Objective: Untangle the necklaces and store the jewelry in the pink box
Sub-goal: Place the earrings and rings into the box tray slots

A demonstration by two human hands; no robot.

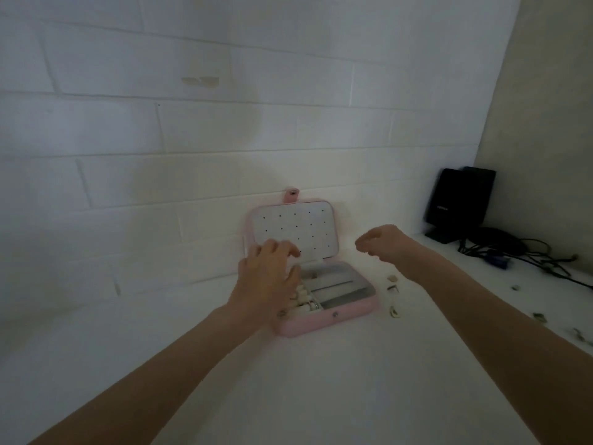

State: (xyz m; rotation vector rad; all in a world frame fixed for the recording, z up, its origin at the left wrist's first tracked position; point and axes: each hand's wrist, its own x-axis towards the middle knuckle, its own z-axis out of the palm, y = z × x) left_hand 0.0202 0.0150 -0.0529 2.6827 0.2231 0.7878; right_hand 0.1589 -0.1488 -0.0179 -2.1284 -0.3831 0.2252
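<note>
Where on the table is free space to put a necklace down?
Bare table lies in front of the pink box, between the two forearms, and also left of the box toward the wall. Right of the box it is crowded: small jewelry pieces, then cables by the black speaker.

We are seeing the box (324, 322) sitting open on the counter (321, 380), its lid (293, 232) leaning back against the wall (192, 155) behind it. Rings (309, 305) are lying in the box's left compartments. Our left hand (266, 277) is hovering over the box's left side, our right hand (382, 242) above the counter just right of the box. Small jewelry pieces (394, 311) are lying scattered right of the box. Farther right, at the counter's back, a speaker (459, 203) is standing with cables (529, 255) trailing beside it.
</note>
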